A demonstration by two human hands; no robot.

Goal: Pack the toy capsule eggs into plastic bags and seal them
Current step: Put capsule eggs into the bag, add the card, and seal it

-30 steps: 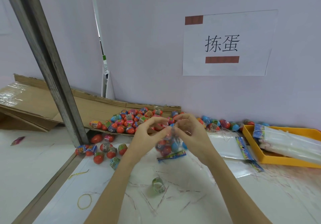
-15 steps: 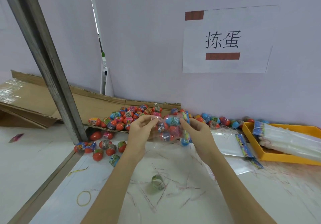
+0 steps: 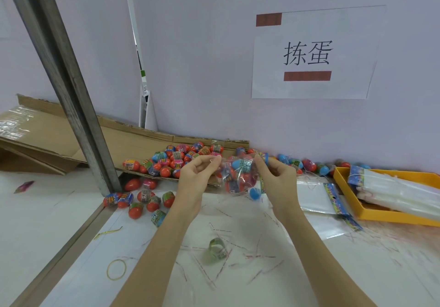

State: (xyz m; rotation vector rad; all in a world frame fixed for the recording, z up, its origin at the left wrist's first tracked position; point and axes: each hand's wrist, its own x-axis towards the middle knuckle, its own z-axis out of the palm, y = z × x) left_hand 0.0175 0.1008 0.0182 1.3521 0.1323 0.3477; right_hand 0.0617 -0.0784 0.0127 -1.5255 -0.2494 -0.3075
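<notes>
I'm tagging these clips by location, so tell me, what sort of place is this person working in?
Probably a small hand-packing bench in a workshop. Loose toy capsule eggs lie heaped on flattened cardboard, an orange tray holds stacked empty bags, and a printed paper sign labels the wall.

Lilac wall (image 3: 214,44), paper sign (image 3: 314,54), white table (image 3: 35,223)

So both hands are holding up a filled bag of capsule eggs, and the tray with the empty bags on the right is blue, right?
Not quite: the tray is yellow, as the head view shows. Both the left hand and right hand do pinch the filled bag of capsule eggs.
</notes>
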